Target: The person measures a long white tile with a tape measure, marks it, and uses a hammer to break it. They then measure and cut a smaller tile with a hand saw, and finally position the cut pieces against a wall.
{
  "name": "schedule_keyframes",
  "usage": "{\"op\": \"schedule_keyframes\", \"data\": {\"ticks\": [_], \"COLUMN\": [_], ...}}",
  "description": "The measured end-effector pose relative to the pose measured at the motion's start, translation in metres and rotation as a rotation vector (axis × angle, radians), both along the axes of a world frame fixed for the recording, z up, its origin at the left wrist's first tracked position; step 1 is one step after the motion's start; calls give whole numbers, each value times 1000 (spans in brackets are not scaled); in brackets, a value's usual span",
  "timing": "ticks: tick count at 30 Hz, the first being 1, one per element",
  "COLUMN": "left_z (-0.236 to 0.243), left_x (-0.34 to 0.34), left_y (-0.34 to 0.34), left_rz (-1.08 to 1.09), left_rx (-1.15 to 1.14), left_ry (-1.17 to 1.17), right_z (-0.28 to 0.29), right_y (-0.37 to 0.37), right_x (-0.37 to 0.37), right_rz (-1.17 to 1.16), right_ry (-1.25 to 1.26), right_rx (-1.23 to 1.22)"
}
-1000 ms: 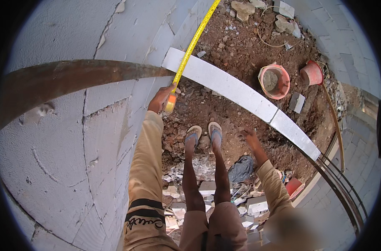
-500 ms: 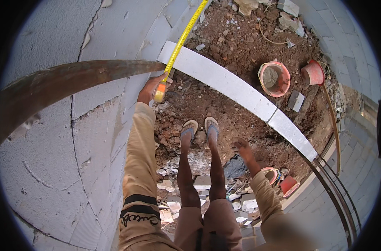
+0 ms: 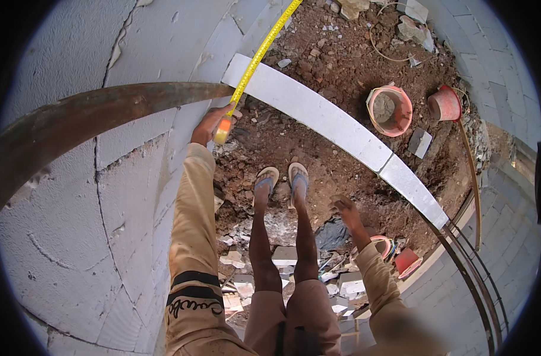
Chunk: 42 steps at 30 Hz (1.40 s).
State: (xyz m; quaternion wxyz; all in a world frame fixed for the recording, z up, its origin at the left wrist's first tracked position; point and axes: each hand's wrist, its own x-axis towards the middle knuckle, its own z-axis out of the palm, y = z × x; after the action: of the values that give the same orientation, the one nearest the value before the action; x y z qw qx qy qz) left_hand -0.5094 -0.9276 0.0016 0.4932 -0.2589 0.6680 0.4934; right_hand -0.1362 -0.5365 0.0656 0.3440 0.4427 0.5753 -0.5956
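Grey block walls (image 3: 62, 231) rise at the left and right of a strip of rubble-strewn brown soil (image 3: 324, 77), where a person stands in sandals (image 3: 266, 178). At the left, the person's left hand (image 3: 207, 124) has its fingers wrapped around the orange-and-yellow case of a tape measure (image 3: 222, 132), beside the left wall. Its yellow blade (image 3: 264, 44) runs out to the far side, crossing over the left end of a row of pale blocks (image 3: 318, 113). A rusty brown beam (image 3: 104, 107) reaches toward that same end, and dark rods (image 3: 475, 270) extend from the row's near right end. The right hand (image 3: 347, 212) hangs over the soil near a dark plastic sheet (image 3: 333, 234); its fingers seem loosely spread, though they show small. Beyond the row, at the far right, sit a reddish bucket (image 3: 399, 123) holding grey material and a tipped red bucket (image 3: 444, 105).
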Motion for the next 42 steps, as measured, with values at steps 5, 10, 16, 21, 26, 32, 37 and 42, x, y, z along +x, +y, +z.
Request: {"op": "schedule_keyframes", "data": {"ticks": [5,10,16,21,26,32,37,42], "left_z": [11,18,11,9,9,4,7,5], "left_x": [-7,-11,-6,0,7,3,-3,-4], "left_y": [-2,-2,-4,-1,0,3,9,2], "left_rz": [-32,-56,-12,16,45,31,55,17], "left_rx": [64,51,59,116,141,139,97,96], "left_ry": [-15,12,8,-9,21,48,34,-76], "right_z": [3,-1,-5,-4,-5,-14,-24,-29], "right_y": [1,1,-2,-9,-9,0,11,14], "right_x": [0,5,21,28,32,39,46,54], "right_rz": [0,-40,0,-10,34,98,55,-51], "right_ry": [-27,-10,-23,-8,12,-31,47,43], "right_rx": [18,-16,-51,26,34,84,42,-50]}}
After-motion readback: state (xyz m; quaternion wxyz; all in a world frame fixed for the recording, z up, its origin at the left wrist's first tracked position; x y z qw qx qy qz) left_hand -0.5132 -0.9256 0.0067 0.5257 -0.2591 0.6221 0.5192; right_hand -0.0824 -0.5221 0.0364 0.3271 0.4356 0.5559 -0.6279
